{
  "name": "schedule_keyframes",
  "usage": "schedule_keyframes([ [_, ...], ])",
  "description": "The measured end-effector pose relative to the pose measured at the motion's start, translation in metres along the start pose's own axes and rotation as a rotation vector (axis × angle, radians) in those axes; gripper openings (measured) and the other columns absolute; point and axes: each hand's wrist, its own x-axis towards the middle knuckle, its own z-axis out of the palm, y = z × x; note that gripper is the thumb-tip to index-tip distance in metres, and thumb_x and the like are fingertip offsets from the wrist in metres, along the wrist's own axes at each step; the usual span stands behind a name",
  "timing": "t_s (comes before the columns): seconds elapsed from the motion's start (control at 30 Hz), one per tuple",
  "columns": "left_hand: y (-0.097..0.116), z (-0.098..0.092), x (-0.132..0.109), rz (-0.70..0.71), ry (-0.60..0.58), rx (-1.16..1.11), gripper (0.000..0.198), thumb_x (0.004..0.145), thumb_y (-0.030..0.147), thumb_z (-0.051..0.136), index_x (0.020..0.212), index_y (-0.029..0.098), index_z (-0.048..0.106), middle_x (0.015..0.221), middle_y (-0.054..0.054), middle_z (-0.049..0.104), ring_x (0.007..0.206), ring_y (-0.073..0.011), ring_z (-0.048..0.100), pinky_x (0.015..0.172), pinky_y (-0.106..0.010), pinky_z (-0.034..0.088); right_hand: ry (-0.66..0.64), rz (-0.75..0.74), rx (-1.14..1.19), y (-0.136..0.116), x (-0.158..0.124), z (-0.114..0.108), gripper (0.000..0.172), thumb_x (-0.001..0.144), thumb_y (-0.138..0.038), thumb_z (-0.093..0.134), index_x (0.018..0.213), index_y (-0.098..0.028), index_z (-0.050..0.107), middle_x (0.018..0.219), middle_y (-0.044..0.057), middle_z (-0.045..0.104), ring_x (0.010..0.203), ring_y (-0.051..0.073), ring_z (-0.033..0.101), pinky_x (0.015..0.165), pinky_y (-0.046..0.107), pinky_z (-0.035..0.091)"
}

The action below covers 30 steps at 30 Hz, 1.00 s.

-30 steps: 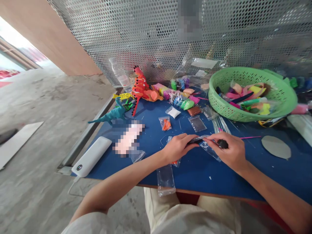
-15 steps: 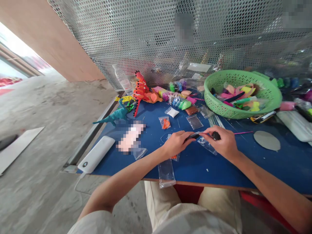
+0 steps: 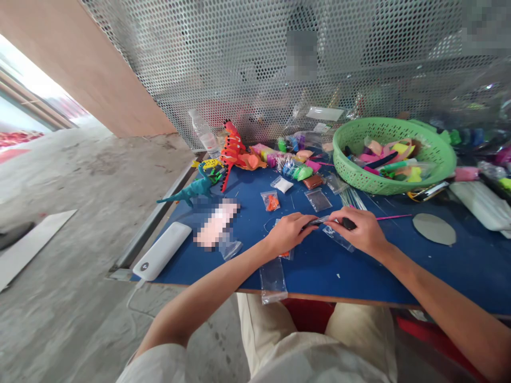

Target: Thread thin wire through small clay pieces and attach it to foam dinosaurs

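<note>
My left hand (image 3: 289, 234) and my right hand (image 3: 359, 230) meet over the blue table (image 3: 359, 271), both pinching a small clear plastic bag (image 3: 335, 235) with a black lump in it. My left fingers close on the bag's near end. My right fingers grip the dark lump (image 3: 348, 224) at its other end. A second clear bag with an orange piece lies under my left hand. An empty clear bag (image 3: 272, 279) hangs over the table's front edge.
A green basket (image 3: 399, 183) of coloured clay bags stands at the back right. Clay dinosaurs, orange (image 3: 232, 151) and teal (image 3: 191, 190), stand back left beside a water bottle (image 3: 203, 133). A white power bank (image 3: 163, 258) lies front left. A grey disc (image 3: 434, 229) lies right. Perforated metal screen behind.
My hands have stayed together on the bag, my right hand turning so the dark lump is more covered. The view has shifted slightly as my head moved.
</note>
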Motion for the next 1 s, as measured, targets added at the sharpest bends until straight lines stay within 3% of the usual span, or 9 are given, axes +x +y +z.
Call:
schedule_keyframes([
  [0.1, 0.003, -0.001, 0.004, -0.07, 0.038, 0.016, 0.034, 0.1, 0.041, 0.053, 0.126, 0.021, 0.061, 0.109, -0.008, 0.073, 0.096, -0.0201, 0.069, 0.086, -0.033, 0.055, 0.044, 0.0, -0.003, -0.002, 0.0, -0.003, 0.01, 0.094, -0.031, 0.066, 0.09, -0.024, 0.069, 0.083, 0.002, 0.075, 0.072, 0.017, 0.07, 0.07, 0.03, 0.053],
  [0.27, 0.005, -0.006, 0.012, -0.183, 0.219, -0.009, 0.041, 0.092, 0.038, 0.065, 0.128, 0.022, 0.055, 0.121, -0.008, 0.069, 0.104, -0.0227, 0.066, 0.094, -0.04, 0.052, 0.161, 0.091, -0.007, -0.003, 0.001, -0.005, 0.016, 0.092, -0.036, 0.067, 0.084, -0.022, 0.07, 0.077, 0.002, 0.074, 0.065, 0.017, 0.068, 0.062, 0.028, 0.052],
  [0.47, 0.005, -0.021, 0.01, -0.195, 0.32, -0.065, 0.027, 0.096, 0.034, 0.059, 0.119, 0.02, 0.058, 0.114, -0.007, 0.07, 0.102, -0.0207, 0.064, 0.096, -0.038, 0.05, 0.196, 0.158, -0.002, -0.001, -0.001, -0.004, 0.019, 0.09, -0.04, 0.069, 0.084, -0.022, 0.07, 0.063, -0.001, 0.066, 0.053, 0.014, 0.059, 0.052, 0.026, 0.046],
  [0.7, 0.007, -0.028, 0.006, -0.056, 0.125, -0.056, 0.046, 0.093, 0.043, 0.062, 0.132, 0.02, 0.055, 0.128, -0.01, 0.067, 0.117, -0.0245, 0.062, 0.103, -0.041, 0.046, 0.137, 0.061, 0.017, 0.0, 0.0, -0.004, 0.014, 0.094, -0.035, 0.066, 0.091, -0.023, 0.071, 0.081, 0.003, 0.075, 0.068, 0.017, 0.069, 0.066, 0.029, 0.053],
  [0.87, 0.007, -0.024, 0.006, 0.023, 0.034, -0.037, 0.056, 0.093, 0.05, 0.062, 0.139, 0.019, 0.051, 0.13, -0.011, 0.067, 0.121, -0.0252, 0.062, 0.104, -0.042, 0.046, 0.087, -0.021, 0.026, -0.007, -0.001, -0.007, 0.005, 0.093, -0.026, 0.068, 0.094, -0.024, 0.072, 0.084, 0.001, 0.076, 0.07, 0.015, 0.07, 0.071, 0.029, 0.053],
  [1.0, 0.004, -0.017, 0.004, 0.099, -0.024, 0.028, 0.041, 0.1, 0.045, 0.054, 0.131, 0.018, 0.059, 0.115, -0.01, 0.074, 0.107, -0.0224, 0.069, 0.099, -0.039, 0.049, 0.06, -0.075, 0.061, -0.012, -0.003, -0.006, 0.006, 0.092, -0.023, 0.069, 0.096, -0.025, 0.072, 0.087, 0.0, 0.077, 0.073, 0.016, 0.071, 0.073, 0.03, 0.054],
])
